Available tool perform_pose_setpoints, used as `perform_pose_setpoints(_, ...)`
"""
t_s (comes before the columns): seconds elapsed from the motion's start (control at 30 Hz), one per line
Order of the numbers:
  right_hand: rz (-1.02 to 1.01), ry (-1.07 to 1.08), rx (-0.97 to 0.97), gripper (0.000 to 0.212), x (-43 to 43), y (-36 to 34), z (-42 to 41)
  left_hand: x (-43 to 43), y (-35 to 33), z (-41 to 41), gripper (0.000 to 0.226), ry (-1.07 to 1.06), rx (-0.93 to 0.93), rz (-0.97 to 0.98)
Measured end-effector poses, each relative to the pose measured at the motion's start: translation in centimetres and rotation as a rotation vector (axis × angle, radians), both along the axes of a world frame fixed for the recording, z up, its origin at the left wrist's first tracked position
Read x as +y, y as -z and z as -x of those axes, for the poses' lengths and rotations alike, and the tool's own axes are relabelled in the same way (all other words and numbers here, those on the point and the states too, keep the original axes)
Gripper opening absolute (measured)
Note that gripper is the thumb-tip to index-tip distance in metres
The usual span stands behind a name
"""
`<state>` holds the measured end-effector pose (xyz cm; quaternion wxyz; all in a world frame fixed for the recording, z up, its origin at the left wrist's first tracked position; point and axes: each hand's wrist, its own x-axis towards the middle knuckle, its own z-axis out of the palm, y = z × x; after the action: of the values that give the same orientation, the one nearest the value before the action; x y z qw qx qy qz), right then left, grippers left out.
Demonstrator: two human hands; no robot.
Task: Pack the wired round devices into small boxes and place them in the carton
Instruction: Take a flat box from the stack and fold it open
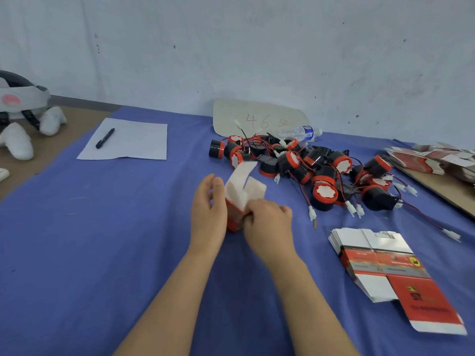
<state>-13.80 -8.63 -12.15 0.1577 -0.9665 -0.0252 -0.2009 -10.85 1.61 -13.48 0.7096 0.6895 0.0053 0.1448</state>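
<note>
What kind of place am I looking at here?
Probably a small workshop's packing bench: a pile of wired round devices, a stack of flat unfolded boxes, and a half-folded small box over a blue-covered table.

Two bare hands hold a small box (240, 199), red below with white flaps open on top, upright on a blue cloth (102, 240). The left hand (209, 214) lies along its left side, the right hand (267, 224) grips its near edge. Behind lies a tangled pile of black and red round devices (308, 165), with flat boxes (380, 260) stacked at right
</note>
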Motion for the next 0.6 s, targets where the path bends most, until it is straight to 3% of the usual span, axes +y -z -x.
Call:
perform_pose_setpoints(0.03,0.052,-0.018,0.026,0.017,0.6,0.1,0.0,-0.1,0.0,0.0,0.015,0.008,0.007,-0.042)
perform_pose_setpoints(0.17,0.131,-0.063,0.143,0.007,1.8,-0.1,0.4,-0.4,0.5,-0.2,0.029,0.018,0.054,-0.141)
perform_pose_setpoints(0.37,0.301,-0.072,0.458,0.026,2.3,-2.6,-1.5,-0.1,0.6,-0.4,0.034,0.074,0.118,-0.021)
perform_pose_setpoints(0.5,0.180,-0.157,0.462,0.017,1.4,-2.3,-1.2,0.4,0.9,-0.6,0.022,0.115,0.102,-0.067)
perform_pose_setpoints(0.6,-0.114,-0.212,0.370,0.022,-0.2,-1.6,-0.5,0.5,1.2,-0.8,0.005,0.100,0.109,-0.134)
